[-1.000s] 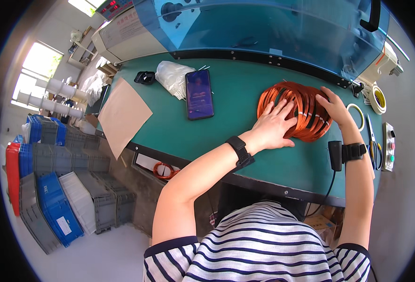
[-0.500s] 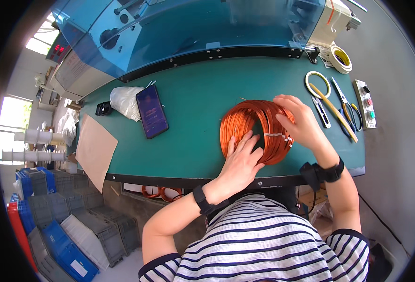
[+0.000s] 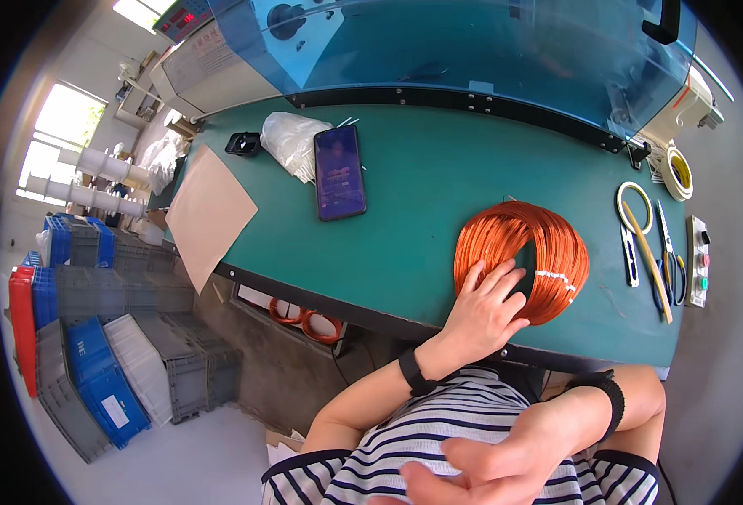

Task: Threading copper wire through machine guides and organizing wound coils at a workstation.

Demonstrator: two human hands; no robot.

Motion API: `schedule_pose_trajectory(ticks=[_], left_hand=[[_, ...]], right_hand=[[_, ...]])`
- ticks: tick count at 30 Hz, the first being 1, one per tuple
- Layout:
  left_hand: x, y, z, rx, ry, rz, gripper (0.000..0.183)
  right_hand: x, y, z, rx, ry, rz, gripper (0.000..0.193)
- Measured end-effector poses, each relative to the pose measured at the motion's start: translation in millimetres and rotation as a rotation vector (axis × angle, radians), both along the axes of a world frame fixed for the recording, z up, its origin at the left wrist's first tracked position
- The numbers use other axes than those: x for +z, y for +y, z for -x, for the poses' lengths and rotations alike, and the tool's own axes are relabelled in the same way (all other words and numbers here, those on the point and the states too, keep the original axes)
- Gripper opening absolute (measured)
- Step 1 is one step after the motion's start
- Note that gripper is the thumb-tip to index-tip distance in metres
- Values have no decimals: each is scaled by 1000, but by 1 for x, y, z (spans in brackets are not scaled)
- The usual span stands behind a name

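A thick coil of copper wire [image 3: 561, 244] lies near the front edge of the green bench, bound with a white tie on its right side. Over the coil's near left part rests my left hand [image 3: 487, 313], its fingers apart and their tips by the central opening. My right hand [image 3: 506, 454] is off the bench, low in front of my striped shirt. Its fingers are apart, nothing shows in them, and the fingertips are cut by the lower edge.
Right of the coil lie scissors [image 3: 666, 231], a cutter [image 3: 630, 257], a wooden stick [image 3: 647, 263] and tape rolls [image 3: 679, 174]. A phone [image 3: 339, 172] and brown paper [image 3: 211, 210] lie left. A blue transparent guard [image 3: 472, 50] spans the back; crates [image 3: 106, 379] stand on the floor.
My right hand has left the coil and come back toward my body. My left hand stays on the coil. The whole view has shifted, with the bench now farther right.
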State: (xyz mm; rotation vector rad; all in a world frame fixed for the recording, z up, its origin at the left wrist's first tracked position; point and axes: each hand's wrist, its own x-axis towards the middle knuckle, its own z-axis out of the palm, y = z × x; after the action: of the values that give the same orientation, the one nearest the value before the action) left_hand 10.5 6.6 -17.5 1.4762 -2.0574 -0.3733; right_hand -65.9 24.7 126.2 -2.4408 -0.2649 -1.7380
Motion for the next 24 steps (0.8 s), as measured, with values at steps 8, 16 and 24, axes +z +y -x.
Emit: schedule_pose_trajectory(ticks=[8,16,24], left_hand=[[-2,-2,-4,-7,30,9,27],[-5,-2,0,-10,38,24,28],[-3,0,-2,2,27,26,29]], right_hand=[[2,-9,-7,162,40,102,29],[11,1,-18,174,77,-179,30],[13,9,-12,178,133,-204,36]])
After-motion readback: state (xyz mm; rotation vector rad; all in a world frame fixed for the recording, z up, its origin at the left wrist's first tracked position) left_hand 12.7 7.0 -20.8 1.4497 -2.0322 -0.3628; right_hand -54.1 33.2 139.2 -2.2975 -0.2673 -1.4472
